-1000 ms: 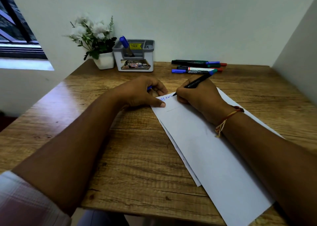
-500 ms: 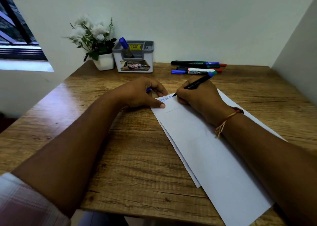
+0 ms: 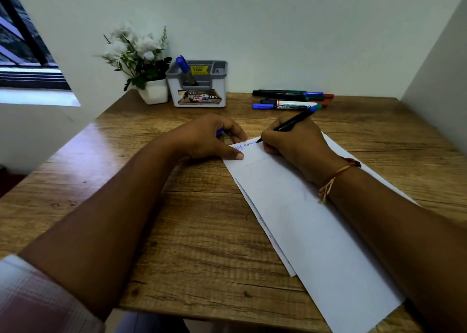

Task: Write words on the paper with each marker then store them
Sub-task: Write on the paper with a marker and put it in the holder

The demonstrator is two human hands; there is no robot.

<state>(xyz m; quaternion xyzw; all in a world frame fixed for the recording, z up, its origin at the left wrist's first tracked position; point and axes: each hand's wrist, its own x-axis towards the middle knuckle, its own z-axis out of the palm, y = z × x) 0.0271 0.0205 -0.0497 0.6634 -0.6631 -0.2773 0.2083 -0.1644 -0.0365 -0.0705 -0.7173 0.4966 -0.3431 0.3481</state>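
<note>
Presently the right hand [image 3: 300, 143] grips the marker [image 3: 290, 124] while the left hand [image 3: 209, 140], curled round a blue cap [image 3: 219, 132], pins the paper [image 3: 316, 231]; easing that thumb risks skidding.

A black marker [image 3: 293, 122] slants tip-down on white paper [image 3: 316, 231] bearing blue words.

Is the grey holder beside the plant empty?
No, one blue-capped marker stands tilted inside the grey holder.
</note>
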